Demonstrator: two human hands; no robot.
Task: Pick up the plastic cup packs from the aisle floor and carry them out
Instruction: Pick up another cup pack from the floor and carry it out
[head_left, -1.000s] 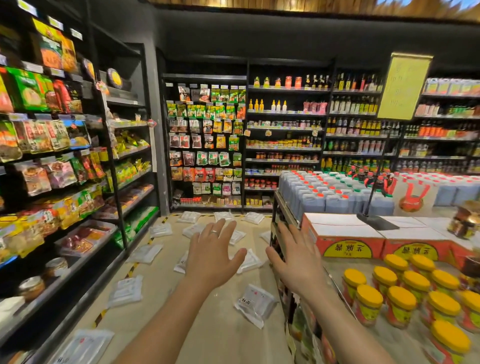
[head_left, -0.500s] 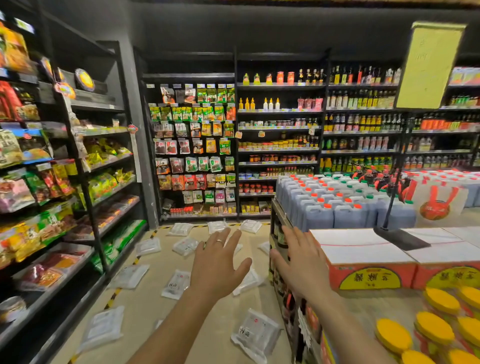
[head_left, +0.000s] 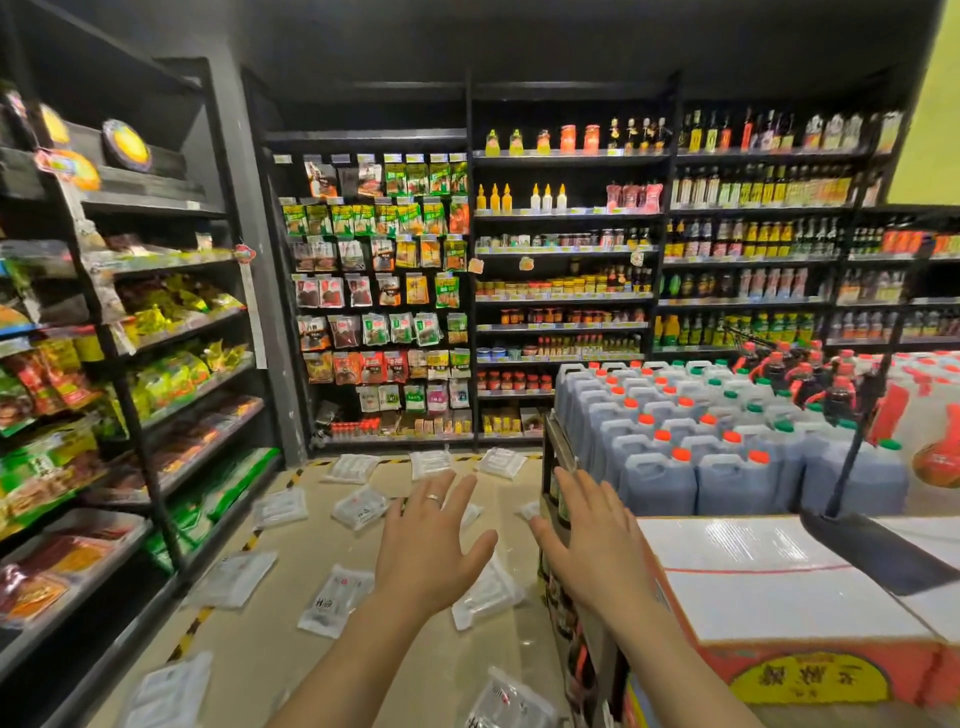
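Observation:
Several clear plastic cup packs lie scattered on the beige aisle floor (head_left: 249, 654): one pack (head_left: 335, 600) just left of my left wrist, one pack (head_left: 485, 595) partly under my left hand, another pack (head_left: 359, 506) farther off, more packs (head_left: 501, 461) along the back shelf. A pack (head_left: 506, 701) lies near the bottom edge. My left hand (head_left: 428, 545) is stretched forward with fingers spread, a ring on one finger, holding nothing. My right hand (head_left: 592, 545) is also spread and empty, in front of the display's edge.
Black shelving with snack bags (head_left: 156, 374) lines the left side, and a condiment wall (head_left: 561, 291) closes the aisle's far end. On the right stands a display of dark jugs (head_left: 675, 447) and red-and-white cartons (head_left: 769, 587). Yellow-black tape (head_left: 192, 629) marks the floor.
The view has advanced down the aisle; the back shelves and jugs look closer, the yellow-lidded jars have left view. Both hands stay spread and empty in front.

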